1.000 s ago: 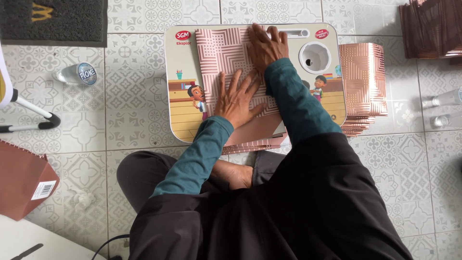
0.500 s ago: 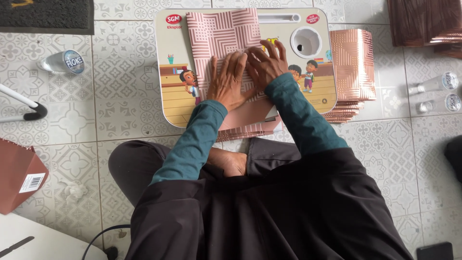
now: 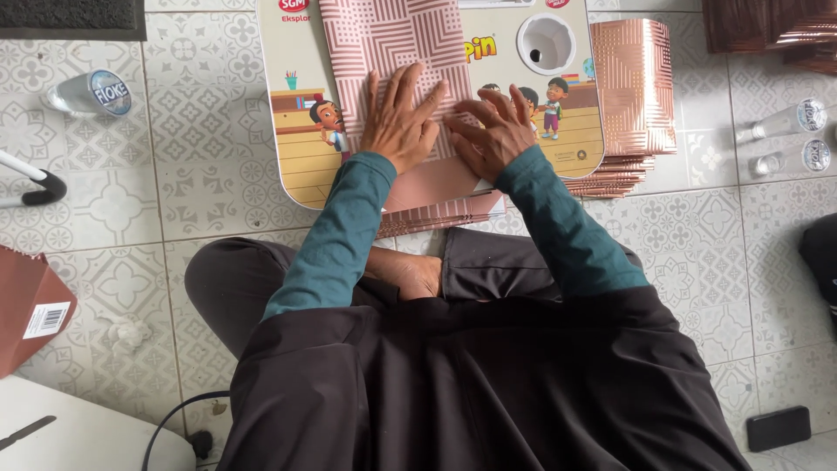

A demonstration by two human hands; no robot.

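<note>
A pink sheet of patterned paper [image 3: 392, 39] lies on a small cartoon-printed lap table [image 3: 296, 131] on the tiled floor. My left hand [image 3: 399, 122] presses flat on the sheet's lower part, fingers spread. My right hand [image 3: 490, 131] rests beside it at the sheet's right edge, fingers bent and pressing down on the fold. More folded pink sheets [image 3: 436, 214] stick out under the table's near edge. Neither hand grips anything.
A stack of copper-pink patterned sheets [image 3: 632, 96] lies right of the table. Plastic water cups lie at the left [image 3: 91, 92] and right [image 3: 789, 118]. A brown paper bag [image 3: 26, 305] sits at left, darker stacks [image 3: 776, 30] top right, a black phone [image 3: 779, 427] bottom right.
My right hand has drawn back from the sheet's far edge to beside the left hand. The view has shifted so the table sits higher in frame.
</note>
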